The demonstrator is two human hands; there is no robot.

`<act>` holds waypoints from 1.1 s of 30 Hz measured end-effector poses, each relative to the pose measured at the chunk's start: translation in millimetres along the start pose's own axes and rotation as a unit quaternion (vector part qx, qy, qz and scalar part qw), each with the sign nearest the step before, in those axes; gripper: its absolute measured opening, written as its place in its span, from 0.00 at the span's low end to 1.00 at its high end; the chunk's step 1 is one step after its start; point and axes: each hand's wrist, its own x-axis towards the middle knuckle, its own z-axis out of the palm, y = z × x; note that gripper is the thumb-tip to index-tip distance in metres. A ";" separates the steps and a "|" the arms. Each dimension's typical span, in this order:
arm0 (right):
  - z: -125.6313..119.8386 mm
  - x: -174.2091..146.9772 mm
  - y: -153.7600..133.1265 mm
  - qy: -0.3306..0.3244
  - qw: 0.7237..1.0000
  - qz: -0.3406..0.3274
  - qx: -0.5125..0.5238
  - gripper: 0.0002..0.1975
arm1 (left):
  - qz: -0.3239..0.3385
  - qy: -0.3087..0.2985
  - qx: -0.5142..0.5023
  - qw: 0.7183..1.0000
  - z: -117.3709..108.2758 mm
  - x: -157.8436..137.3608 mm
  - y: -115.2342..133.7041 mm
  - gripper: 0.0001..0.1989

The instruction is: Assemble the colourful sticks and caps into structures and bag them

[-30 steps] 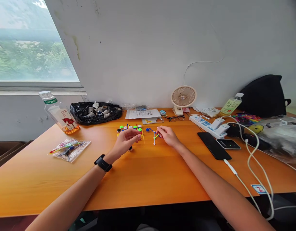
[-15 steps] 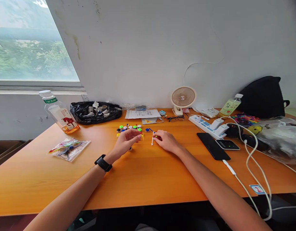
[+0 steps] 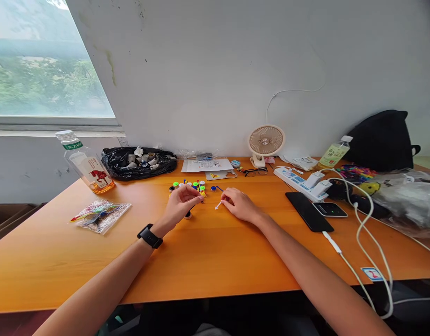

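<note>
My left hand [image 3: 183, 205] is closed in a pinch, with a small yellow plastic piece [image 3: 203, 193] at its fingertips. Its exact form is too small to make out. Between thumb and fingers of my right hand [image 3: 239, 203] is a thin white arrow-shaped stick [image 3: 218, 205], its tip angled down to the left. A blue stick [image 3: 219, 188] shows just beyond the right fingers, near a round blue cap [image 3: 213, 188]. Several coloured caps [image 3: 195, 185] cluster behind my left hand, partly hidden by it. A dark round cap [image 3: 188, 215] lies under that hand.
On the left are a tilted-looking drink bottle [image 3: 96, 172], a clear bag of parts [image 3: 101, 217] and a black plastic bag [image 3: 117, 163]. A fan [image 3: 266, 141] and papers [image 3: 208, 165] stand behind. A power strip [image 3: 295, 182], phone [image 3: 308, 212] and cables [image 3: 371, 224] lie right.
The white arrow-shaped stick has swung from nearly upright to slanting left. The yellow piece at my left fingertips has turned and moved slightly left. Both hands stay nearly in place.
</note>
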 end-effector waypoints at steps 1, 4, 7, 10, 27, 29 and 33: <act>-0.5 0.5 -0.9 0.016 1.000 -0.014 0.000 0.05 | 0.005 -0.002 0.002 1.000 0.7 -0.6 -1.4 0.21; -2.3 2.3 -2.3 0.070 0.997 -0.036 -0.002 0.04 | 0.014 -0.017 0.006 1.000 2.5 -2.5 -4.0 0.31; -2.6 4.1 0.7 0.110 0.994 -0.017 -0.004 0.04 | 0.020 -0.038 0.017 0.999 3.1 -3.2 -7.1 0.34; -1.0 5.2 6.1 0.131 0.991 0.020 0.010 0.04 | 0.032 -0.069 0.055 0.996 1.7 -2.3 -12.7 0.22; 12.2 7.1 18.6 0.168 0.985 0.038 0.017 0.11 | 0.242 -0.201 0.482 0.818 1.7 -16.7 5.0 0.10; 11.6 6.9 17.3 0.167 0.985 0.037 0.014 0.10 | 0.243 -0.190 0.477 0.823 1.1 -16.4 6.5 0.13; 7.5 6.0 10.1 0.194 0.980 0.033 -0.025 0.08 | 0.268 -0.147 0.457 0.836 5.3 -17.3 2.2 0.09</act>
